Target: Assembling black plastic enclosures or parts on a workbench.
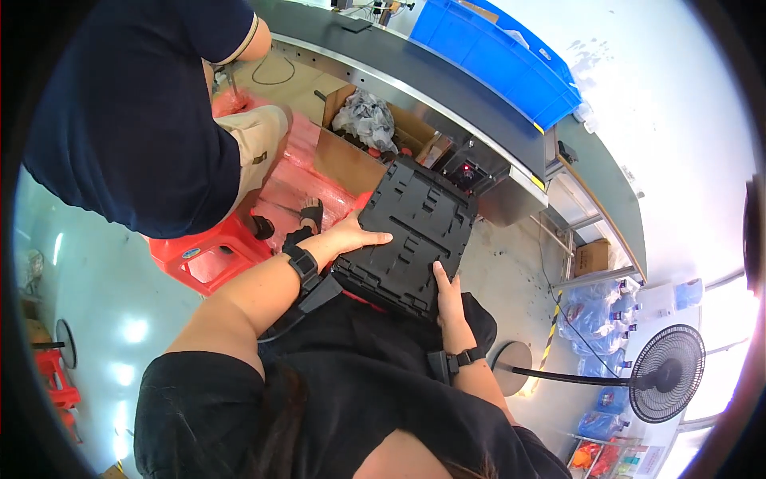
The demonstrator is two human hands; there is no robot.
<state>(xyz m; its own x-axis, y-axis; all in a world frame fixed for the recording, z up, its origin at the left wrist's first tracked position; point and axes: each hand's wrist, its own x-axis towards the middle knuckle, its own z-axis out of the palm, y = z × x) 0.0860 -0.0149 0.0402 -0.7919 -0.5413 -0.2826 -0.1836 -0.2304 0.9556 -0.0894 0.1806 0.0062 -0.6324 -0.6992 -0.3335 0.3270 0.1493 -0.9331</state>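
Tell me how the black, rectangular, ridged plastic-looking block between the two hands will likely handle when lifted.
The black ridged block is probably stiff: its broad face shows no sag. Being flat-faced and rectangular, it seems unlikely to roll. Its raised ridges may help the bare left hand and bare right hand grip it.

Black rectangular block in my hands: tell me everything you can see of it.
The black rectangular block looks like moulded plastic, its top face patterned with ribs and recesses. Its near edge looks layered; one piece or stacked, I can't tell. Slanted in view, it's in front of you, your left hand gripping its left edge, your right hand its right edge.
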